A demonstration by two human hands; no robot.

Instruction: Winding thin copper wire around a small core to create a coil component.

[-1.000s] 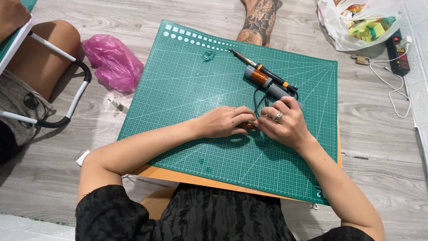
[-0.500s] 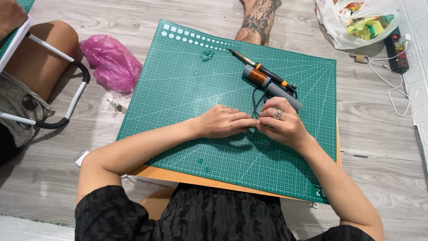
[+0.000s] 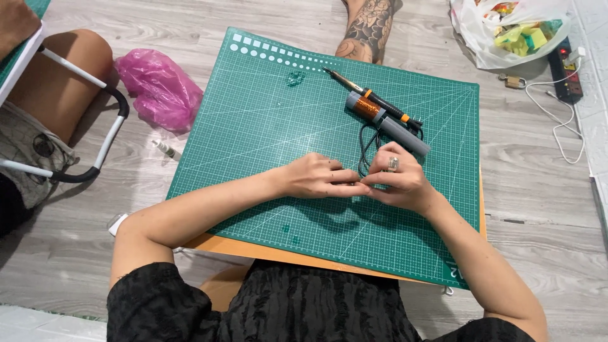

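Pinching with both hands together, the person works at the middle of the green cutting mat, where the fingertips of the left hand and of the right hand meet and touch. Both hands are closed narrow around something very small; it is hidden between the fingers, so I cannot tell what it is, only that it seems joined to the thin black wire that loops up from the hands. To do such fine work well, I judge that the wrists should rest on the mat, as they do now, and the fingers should press lightly, so the small part does not slip or bend. The wire runs up the mat toward the soldering iron, which lies slanted at the far side of the mat, black with an orange grip and a metal tip pointing to the upper left. Just beside it, touching or almost touching, lies a grey tube with copper winding; the winding is bright orange-brown near one end, and the rest of the tube is plain grey. A ring shows on one finger of the right hand. A few small clear bits lie on the mat, well apart from the hands. On the wooden floor to the left lies a pink plastic bag, and at the far right a white bag with coloured things inside.
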